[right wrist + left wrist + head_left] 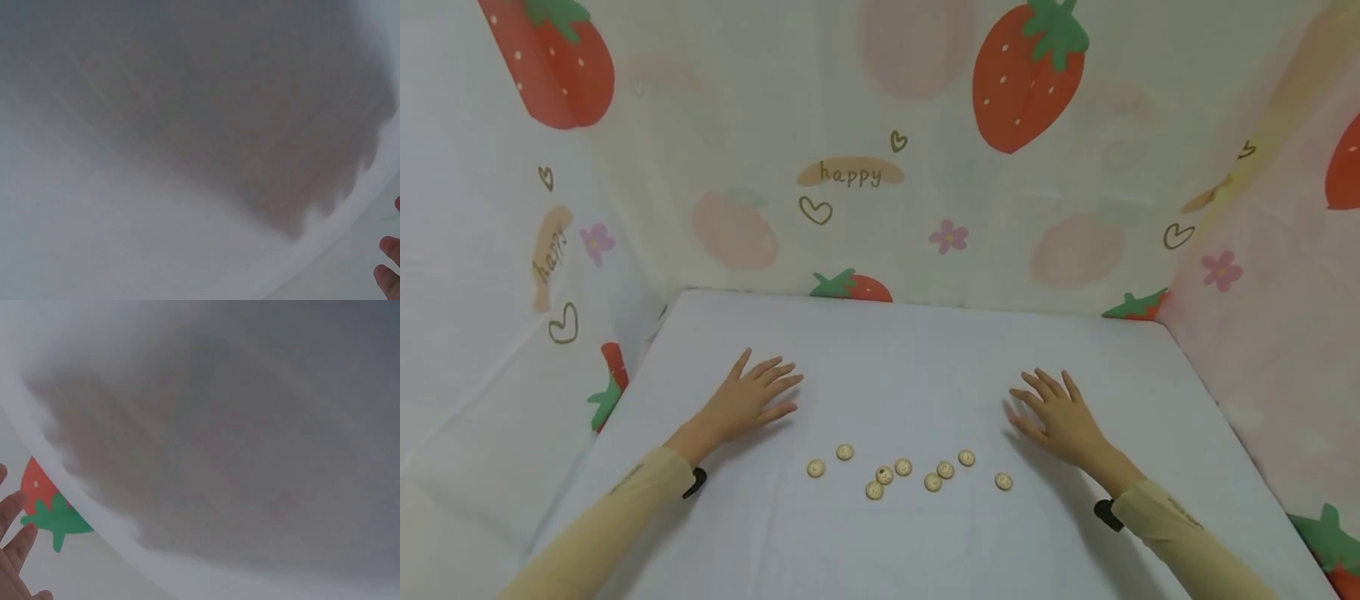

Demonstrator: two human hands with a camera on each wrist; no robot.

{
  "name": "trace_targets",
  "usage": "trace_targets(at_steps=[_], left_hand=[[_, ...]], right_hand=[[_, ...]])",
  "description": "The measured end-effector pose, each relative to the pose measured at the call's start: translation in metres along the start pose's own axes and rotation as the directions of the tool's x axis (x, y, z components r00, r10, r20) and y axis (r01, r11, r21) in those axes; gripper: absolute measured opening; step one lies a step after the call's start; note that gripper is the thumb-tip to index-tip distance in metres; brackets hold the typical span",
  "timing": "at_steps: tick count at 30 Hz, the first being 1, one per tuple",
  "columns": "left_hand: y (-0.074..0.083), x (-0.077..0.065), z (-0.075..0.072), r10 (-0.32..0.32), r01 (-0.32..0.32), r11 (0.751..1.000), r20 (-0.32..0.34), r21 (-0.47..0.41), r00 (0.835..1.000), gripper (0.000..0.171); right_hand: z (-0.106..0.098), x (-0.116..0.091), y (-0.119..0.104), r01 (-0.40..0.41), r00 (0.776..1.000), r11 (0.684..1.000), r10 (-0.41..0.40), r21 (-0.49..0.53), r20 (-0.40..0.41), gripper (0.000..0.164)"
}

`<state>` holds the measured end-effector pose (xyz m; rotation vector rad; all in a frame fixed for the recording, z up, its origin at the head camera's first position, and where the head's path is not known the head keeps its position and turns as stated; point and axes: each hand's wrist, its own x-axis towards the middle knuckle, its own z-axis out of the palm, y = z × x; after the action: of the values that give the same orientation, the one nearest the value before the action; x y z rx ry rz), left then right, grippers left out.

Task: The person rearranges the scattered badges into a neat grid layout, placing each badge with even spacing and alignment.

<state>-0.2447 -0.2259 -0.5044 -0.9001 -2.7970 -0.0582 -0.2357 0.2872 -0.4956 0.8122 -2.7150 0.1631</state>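
Note:
Several round, pale wooden buttons (903,467) lie scattered on the white tabletop (895,375), some of them side by side. One button (884,475) shows a dark spot. My left hand (748,402) hovers left of and behind the buttons, fingers spread, holding nothing. Over on the right, my right hand (1060,421) is held above the cloth with its fingers apart and nothing in it; the rightmost button (1003,482) is the nearest to it. In the left wrist view, fingers (19,544) show at the lower left edge; in the right wrist view, fingertips (389,281) show at the lower right.
Cloth walls with strawberries, hearts and "happy" lettering enclose the table at the back (850,233), left (482,250) and right (1285,350). Each wrist wears a black band, the left band (696,482) and the right band (1108,515), below beige sleeves.

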Motion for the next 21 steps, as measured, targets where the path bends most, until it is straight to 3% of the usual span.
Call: trace_targets(at_steps=[12,21], left_hand=[[0.017,-0.016,0.005,0.072,-0.071,0.993,0.004,-0.093,0.997,0.046],[0.028,-0.030,0.006,0.134,-0.119,0.970,0.058,-0.214,0.989,0.044]], right_hand=[[0.002,-0.017,-0.010,0.041,0.998,0.997,-0.039,0.062,-0.040,0.035],[0.000,-0.035,-0.019,0.051,0.998,0.994,-0.047,0.099,-0.034,0.029]])
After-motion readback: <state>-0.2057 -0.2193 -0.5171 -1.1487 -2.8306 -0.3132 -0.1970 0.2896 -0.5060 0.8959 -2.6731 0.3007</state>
